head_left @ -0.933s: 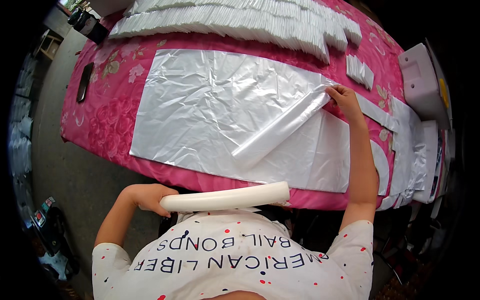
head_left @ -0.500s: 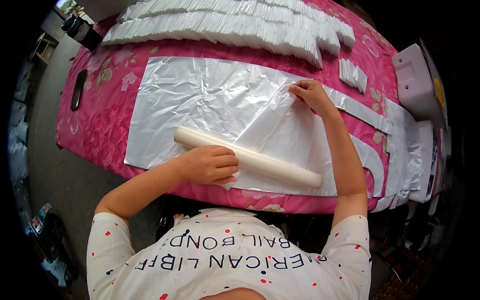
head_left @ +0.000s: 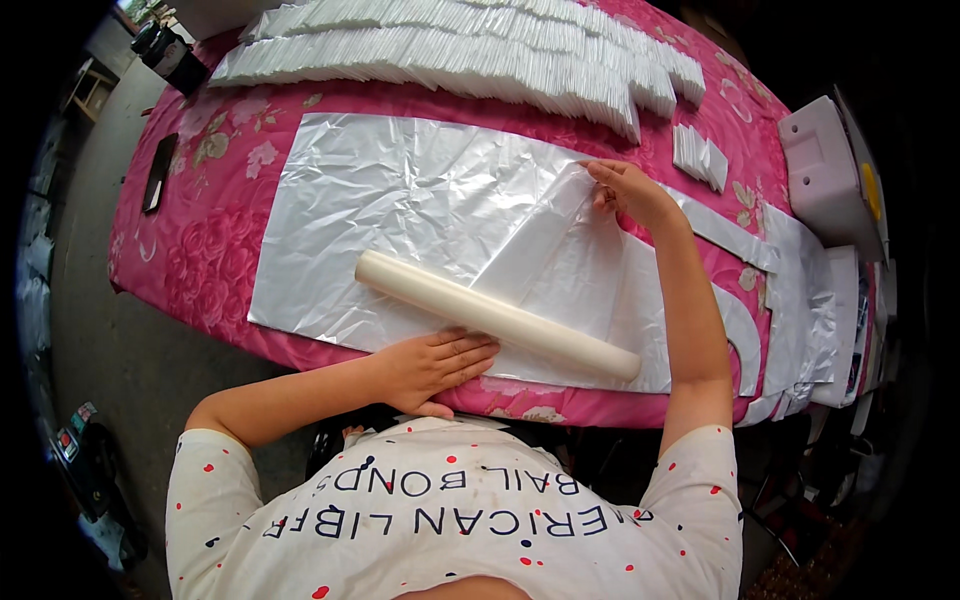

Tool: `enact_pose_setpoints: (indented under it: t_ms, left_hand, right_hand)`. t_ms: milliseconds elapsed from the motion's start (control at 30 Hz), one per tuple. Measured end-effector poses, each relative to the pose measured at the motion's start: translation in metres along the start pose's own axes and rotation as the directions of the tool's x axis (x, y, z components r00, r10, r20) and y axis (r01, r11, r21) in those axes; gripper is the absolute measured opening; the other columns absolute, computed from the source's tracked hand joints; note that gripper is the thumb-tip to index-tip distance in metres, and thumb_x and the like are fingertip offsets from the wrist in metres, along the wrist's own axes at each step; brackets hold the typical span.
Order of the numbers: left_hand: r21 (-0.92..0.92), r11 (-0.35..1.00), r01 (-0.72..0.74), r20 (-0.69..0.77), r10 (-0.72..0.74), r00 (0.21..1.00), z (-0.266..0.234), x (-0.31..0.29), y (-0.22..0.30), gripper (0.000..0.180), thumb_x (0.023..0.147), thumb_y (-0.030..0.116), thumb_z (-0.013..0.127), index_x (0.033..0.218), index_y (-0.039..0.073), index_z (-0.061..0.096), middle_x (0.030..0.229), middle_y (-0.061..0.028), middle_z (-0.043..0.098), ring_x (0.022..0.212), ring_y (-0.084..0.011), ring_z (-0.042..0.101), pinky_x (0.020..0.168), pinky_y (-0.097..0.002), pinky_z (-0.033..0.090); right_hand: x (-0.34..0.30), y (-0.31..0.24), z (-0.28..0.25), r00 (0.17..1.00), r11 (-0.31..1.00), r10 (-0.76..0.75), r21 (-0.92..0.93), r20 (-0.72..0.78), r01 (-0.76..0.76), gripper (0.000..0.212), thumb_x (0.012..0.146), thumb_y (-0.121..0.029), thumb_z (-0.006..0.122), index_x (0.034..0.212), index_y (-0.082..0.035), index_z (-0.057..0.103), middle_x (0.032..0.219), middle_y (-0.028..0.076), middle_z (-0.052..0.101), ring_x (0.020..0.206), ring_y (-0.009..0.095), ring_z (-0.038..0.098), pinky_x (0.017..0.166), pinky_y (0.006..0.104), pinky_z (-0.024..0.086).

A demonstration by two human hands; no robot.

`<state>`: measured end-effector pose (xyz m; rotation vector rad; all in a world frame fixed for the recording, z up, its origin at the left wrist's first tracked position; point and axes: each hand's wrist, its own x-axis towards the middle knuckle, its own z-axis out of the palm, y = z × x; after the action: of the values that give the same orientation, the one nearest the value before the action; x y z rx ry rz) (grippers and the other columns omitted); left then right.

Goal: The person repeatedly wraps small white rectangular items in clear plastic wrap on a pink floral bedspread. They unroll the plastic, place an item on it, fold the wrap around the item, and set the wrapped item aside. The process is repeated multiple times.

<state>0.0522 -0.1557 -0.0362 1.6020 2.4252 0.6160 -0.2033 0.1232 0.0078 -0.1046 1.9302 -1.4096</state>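
White plastic bags (head_left: 335, 230) lie flat and crinkled on the table, their handle strips (head_left: 735, 240) stretching off to the right. Between the thumb and fingers of my right hand (head_left: 635, 195) is the upper edge of a folded-over bag layer (head_left: 545, 245), pulled up into a slanting crease. Across the plastic lies a long cream-coloured tube (head_left: 500, 318), sloping down to the right; neither hand grips it. My left hand (head_left: 435, 368) rests palm down at the near edge of the bags, just below the tube, fingers stretched out and holding nothing.
Long rows of folded white plastic packets (head_left: 430, 55) line the far side, with a smaller bundle (head_left: 700, 157) nearer. A phone (head_left: 160, 172) and a black jar (head_left: 170, 58) sit at left. A white foam box (head_left: 822, 155) stands right. The tablecloth (head_left: 205, 280) is pink and floral.
My left hand has come off the tube and moved nearer to the table's front edge, its curled fingers now flattened out. My right hand stays at the lifted bag edge, its fingers slightly shifted.
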Motion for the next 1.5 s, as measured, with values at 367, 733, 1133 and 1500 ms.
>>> enact_pose_setpoints:
  t_ms: [367,733,1133,1500]
  left_hand:
    - [0.124,0.986,0.112,-0.036,-0.108,0.993,0.023,0.003,0.018,0.081,0.087,0.058,0.028,0.134,-0.008,0.03,0.142,-0.0228,0.028,0.136,-0.0327,0.02,0.112,-0.0434,0.011]
    - [0.077,0.986,0.146,-0.049,-0.142,0.989,0.014,0.004,0.026,0.081,0.086,0.058,0.033,0.138,-0.003,0.026,0.147,-0.0177,0.02,0.139,-0.0278,0.013,0.112,-0.0409,0.01]
    - [0.069,0.949,0.307,-0.055,-0.303,0.951,0.014,0.022,0.038,0.084,0.079,0.053,0.05,0.136,-0.006,0.029,0.144,-0.0191,0.025,0.136,-0.0303,0.021,0.11,-0.0429,0.015]
    - [0.351,0.903,0.248,-0.084,-0.234,0.969,0.031,0.02,0.049,0.063,0.08,0.026,0.053,0.134,-0.001,0.035,0.145,-0.0164,0.026,0.135,-0.0268,0.025,0.11,-0.0399,0.019]
  right_hand:
    - [-0.118,0.041,0.176,0.764,0.441,-0.642,-0.785,0.063,0.435,0.047,0.078,-0.022,0.065,0.121,-0.006,0.053,0.112,0.015,0.055,0.097,0.03,0.055,0.083,0.0376,0.045]
    - [-0.127,0.087,0.053,0.596,0.579,-0.585,-0.798,-0.55,-0.168,0.046,0.079,-0.011,0.062,0.124,-0.007,0.052,0.106,0.011,0.058,0.093,0.029,0.054,0.081,0.0371,0.046]
    - [-0.127,0.06,0.168,0.663,0.351,-0.748,-0.835,0.023,0.425,0.049,0.067,-0.004,0.067,0.115,-0.01,0.058,0.109,0.01,0.059,0.099,0.028,0.054,0.089,0.0414,0.041]
    - [-0.007,0.022,0.08,0.597,0.374,-0.793,-0.872,-0.123,0.316,0.048,0.069,-0.006,0.067,0.116,-0.012,0.058,0.111,0.008,0.059,0.101,0.027,0.053,0.093,0.0399,0.039]
